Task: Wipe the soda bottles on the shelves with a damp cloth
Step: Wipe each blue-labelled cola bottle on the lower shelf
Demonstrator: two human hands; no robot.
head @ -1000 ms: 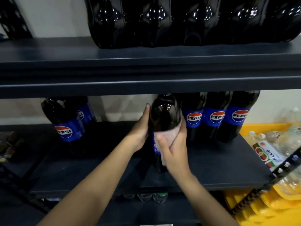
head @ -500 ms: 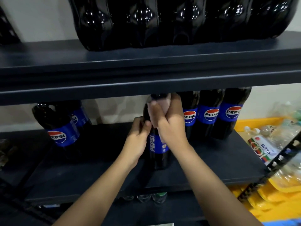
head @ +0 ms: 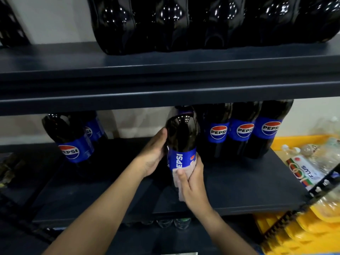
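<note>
I am seeing my left hand point(head: 153, 155) curling around the side of a Pepsi bottle point(head: 182, 140) standing on the lower shelf point(head: 239, 183). My right hand point(head: 193, 183) is wrapping a pale cloth point(head: 181, 178) around the bottle's lower body, over the blue label's bottom edge. Three more Pepsi bottles point(head: 244, 129) are standing just right.

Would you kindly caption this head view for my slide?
Left hand steadies a dark plastic Pepsi bottle while right hand presses a pale cloth below its label.

Upright dark Pepsi bottle point(head: 182, 138) on shelf, pale cloth point(head: 181, 178) (crumpled) against its lower body
</note>
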